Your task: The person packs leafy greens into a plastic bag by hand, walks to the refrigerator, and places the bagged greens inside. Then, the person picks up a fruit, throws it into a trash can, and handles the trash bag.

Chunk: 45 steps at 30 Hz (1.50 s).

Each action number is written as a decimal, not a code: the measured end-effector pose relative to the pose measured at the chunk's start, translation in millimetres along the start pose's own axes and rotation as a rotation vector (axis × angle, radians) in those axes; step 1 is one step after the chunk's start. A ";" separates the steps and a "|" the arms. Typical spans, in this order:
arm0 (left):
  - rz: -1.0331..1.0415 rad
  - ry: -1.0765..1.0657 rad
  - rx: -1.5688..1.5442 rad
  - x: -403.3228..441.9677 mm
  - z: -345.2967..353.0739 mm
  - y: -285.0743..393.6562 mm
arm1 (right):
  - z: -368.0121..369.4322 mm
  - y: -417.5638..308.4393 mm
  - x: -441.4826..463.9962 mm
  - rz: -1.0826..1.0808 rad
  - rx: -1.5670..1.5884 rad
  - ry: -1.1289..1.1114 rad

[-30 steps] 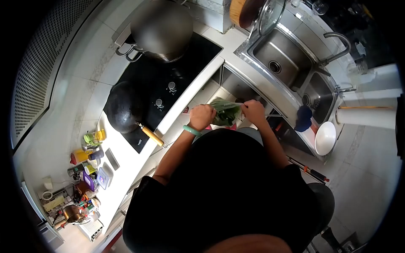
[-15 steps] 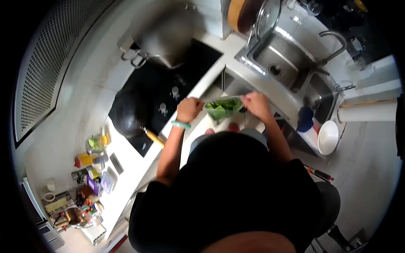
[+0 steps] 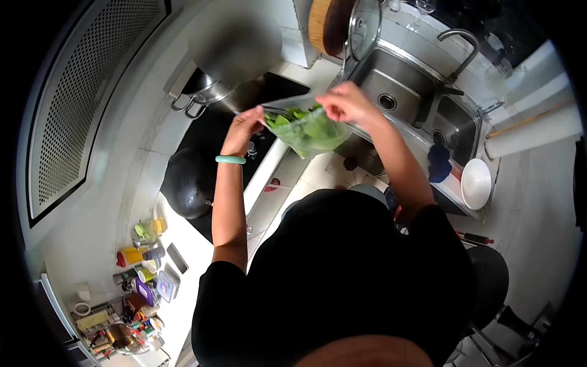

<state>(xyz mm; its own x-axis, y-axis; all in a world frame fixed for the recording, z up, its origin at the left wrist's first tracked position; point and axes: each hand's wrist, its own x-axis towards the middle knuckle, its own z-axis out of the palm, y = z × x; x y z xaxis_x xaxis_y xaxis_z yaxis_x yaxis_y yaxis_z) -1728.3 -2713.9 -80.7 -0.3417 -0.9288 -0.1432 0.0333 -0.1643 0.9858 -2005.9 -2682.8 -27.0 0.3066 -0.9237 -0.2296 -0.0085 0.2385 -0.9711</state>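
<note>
A clear plastic bag (image 3: 310, 136) of green leaves hangs between my two hands, its mouth spread wide at the top. My left hand (image 3: 246, 124), with a pale green bangle at the wrist, pinches the bag's left edge in front of the black stove. The right edge is gripped by my right hand (image 3: 342, 103), near the counter corner by the sink. Green leaves (image 3: 299, 115) show at the opening and through the plastic.
A black wok (image 3: 186, 183) and a steel pot (image 3: 214, 92) stand on the stove (image 3: 269, 88). At the right are the double sink (image 3: 397, 79), a dark blue cloth (image 3: 438, 162) and a white bowl (image 3: 476, 183). Jars (image 3: 150, 229) and a phone-like slab (image 3: 177, 258) lie on the left counter.
Both hands have risen away from my body toward the stove and sink corner, carrying the bag with them. The bag now hangs lower from the hands and its leaves show more.
</note>
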 end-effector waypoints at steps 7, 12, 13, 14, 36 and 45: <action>0.366 -0.258 -0.421 26.7 48.6 -5.0 | 10.3 -119.5 -4.2 -0.178 0.107 -0.105; 0.478 -0.364 -0.335 56.5 75.4 31.7 | 12.2 -154.5 -0.2 -0.280 0.095 -0.109; 0.539 -0.338 -0.320 63.0 77.6 36.5 | 7.5 -158.5 1.8 -0.285 0.090 -0.096; 0.534 -0.315 -0.337 67.8 78.9 38.1 | 1.8 -161.5 3.4 -0.313 0.121 -0.075; 0.395 -0.212 -0.254 50.4 191.6 38.7 | -36.7 -119.9 -40.3 -0.590 -0.329 0.366; 0.069 -0.334 -0.898 67.0 189.2 29.9 | 16.7 -133.9 -27.2 -0.462 -0.853 0.008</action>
<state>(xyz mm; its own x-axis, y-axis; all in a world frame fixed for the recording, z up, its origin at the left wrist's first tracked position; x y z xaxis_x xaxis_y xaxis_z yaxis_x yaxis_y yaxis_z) -1927.9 -2718.2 -44.3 -0.5574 -0.8262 0.0816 0.7232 -0.4350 0.5364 -1997.2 -2684.6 110.4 0.4469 -0.8743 0.1894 -0.5771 -0.4436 -0.6857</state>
